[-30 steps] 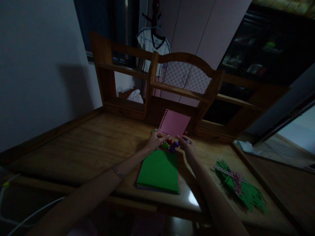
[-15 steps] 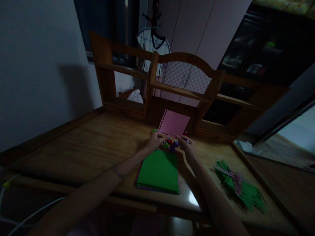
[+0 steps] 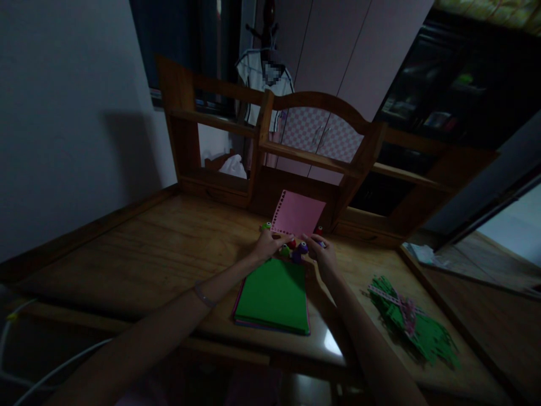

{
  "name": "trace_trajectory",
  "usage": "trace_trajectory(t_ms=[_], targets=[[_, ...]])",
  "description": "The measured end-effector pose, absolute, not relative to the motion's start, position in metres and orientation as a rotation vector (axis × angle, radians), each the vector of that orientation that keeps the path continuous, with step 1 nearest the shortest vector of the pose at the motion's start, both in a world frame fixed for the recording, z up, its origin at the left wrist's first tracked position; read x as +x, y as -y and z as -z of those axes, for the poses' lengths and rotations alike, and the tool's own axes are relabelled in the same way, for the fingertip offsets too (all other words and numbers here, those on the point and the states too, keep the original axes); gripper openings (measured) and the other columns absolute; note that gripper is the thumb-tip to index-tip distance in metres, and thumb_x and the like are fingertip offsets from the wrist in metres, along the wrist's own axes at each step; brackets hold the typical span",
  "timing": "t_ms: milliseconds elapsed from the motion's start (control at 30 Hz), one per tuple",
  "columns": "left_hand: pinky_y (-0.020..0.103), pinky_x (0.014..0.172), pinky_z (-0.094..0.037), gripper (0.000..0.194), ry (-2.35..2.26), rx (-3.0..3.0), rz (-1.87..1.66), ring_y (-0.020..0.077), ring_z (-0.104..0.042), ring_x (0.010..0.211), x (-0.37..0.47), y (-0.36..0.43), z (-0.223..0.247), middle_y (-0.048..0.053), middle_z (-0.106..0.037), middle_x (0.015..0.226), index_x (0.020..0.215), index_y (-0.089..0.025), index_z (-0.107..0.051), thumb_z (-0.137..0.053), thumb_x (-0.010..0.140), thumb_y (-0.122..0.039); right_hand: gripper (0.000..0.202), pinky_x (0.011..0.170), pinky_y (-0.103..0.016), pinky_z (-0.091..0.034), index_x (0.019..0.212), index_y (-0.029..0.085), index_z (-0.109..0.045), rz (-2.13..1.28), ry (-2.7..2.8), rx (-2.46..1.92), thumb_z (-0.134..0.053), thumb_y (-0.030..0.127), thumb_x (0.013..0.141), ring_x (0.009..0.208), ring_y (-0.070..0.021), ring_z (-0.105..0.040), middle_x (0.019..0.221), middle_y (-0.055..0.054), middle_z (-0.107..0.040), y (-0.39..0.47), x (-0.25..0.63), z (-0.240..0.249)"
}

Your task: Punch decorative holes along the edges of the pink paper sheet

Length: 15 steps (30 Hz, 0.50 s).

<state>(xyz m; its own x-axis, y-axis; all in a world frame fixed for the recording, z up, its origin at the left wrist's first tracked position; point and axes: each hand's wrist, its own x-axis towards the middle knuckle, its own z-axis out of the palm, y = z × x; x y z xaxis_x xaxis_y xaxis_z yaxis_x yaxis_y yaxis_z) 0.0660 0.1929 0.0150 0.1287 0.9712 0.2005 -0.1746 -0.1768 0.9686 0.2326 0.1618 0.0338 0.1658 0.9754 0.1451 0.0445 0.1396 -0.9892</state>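
A pink sheet (image 3: pixel 299 211) with punched holes along its left and lower edges is held up above the table. My left hand (image 3: pixel 268 243) pinches its lower edge, and my right hand (image 3: pixel 320 247) grips it near the lower right. Small toy figures with eyes cluster around the hands: a purple one (image 3: pixel 299 253), a green one (image 3: pixel 284 250) and a red one (image 3: pixel 292 242) between them, another green one (image 3: pixel 266 226) behind my left hand. Closer to me lies a stack of paper with a green top sheet (image 3: pixel 273 296).
Green paper strips (image 3: pixel 416 327) with pink scraps (image 3: pixel 408 314) lie on the right of the wooden table (image 3: pixel 169 248). A wooden shelf unit (image 3: pixel 310 155) stands along the back edge. White cables (image 3: pixel 63 369) hang at the lower left.
The pink sheet has dipped very slightly, and the fingertips of my left hand have shifted a little to the right along its lower edge. My right hand is nearly unmoved.
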Motion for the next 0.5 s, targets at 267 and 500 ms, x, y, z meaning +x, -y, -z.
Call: trace_trajectory(t_ms=[267,500], targets=[[0.021,0.044,-0.039,0.03,-0.866,1.342,-1.309,0.0091,-0.052,0.045,0.067,-0.195,-0.009,0.003,-0.066,0.063,0.078,-0.011,-0.067,-0.075,0.066,-0.037,0.039,0.043,-0.024,-0.023,0.061,0.019,-0.062,-0.954,1.215,-1.206,-0.076,0.055,0.057,0.045,-0.0093,-0.038,0.048,0.003,-0.046,-0.162,0.232,-0.035],[0.02,0.044,-0.039,0.028,-0.885,1.365,-1.3,0.008,-0.049,0.045,0.068,-0.199,-0.005,0.001,-0.063,0.06,0.074,-0.012,-0.064,-0.075,0.066,-0.037,0.038,0.042,-0.023,-0.024,0.062,0.018,-0.062,-0.962,1.222,-1.204,-0.075,0.054,0.059,0.046,-0.009,-0.038,0.05,0.003,-0.046,-0.163,0.232,-0.033]])
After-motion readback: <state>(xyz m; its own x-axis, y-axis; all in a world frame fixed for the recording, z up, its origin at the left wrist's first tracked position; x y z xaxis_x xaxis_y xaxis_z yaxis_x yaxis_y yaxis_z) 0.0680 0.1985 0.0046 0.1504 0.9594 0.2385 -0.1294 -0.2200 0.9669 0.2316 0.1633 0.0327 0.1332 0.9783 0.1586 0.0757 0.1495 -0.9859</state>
